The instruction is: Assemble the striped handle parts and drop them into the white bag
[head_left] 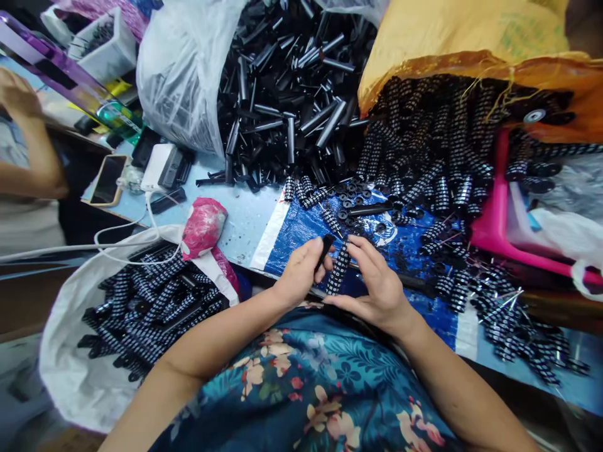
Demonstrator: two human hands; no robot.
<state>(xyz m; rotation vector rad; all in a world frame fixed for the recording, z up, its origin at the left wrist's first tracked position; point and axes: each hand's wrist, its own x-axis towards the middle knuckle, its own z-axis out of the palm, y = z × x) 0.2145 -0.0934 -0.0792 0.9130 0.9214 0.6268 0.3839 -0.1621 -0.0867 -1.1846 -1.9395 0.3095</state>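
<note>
My left hand (301, 267) is closed around a short black plastic piece (325, 250), most of which its fingers hide. In my right hand (377, 285) is a black cylinder with rows of white letter-like marks (337, 271), held lengthwise between the thumb at its lower end and the fingers at its upper end. Both hands are close together at the table's front edge, over my lap. Just beyond them, a similar patterned cylinder with a thin metal pin (330, 220) lies on a blue plastic sheet (301, 229), near small black rings (351, 201).
Loose black tubes (287, 119) spill from a clear bag (181, 75). Patterned cylinders (443, 138) pour from a yellow sack (452, 37); more lie right, beside a pink tray (499, 232). A white sack (61, 339) at left holds others. Another person's arm (32, 144) shows far left.
</note>
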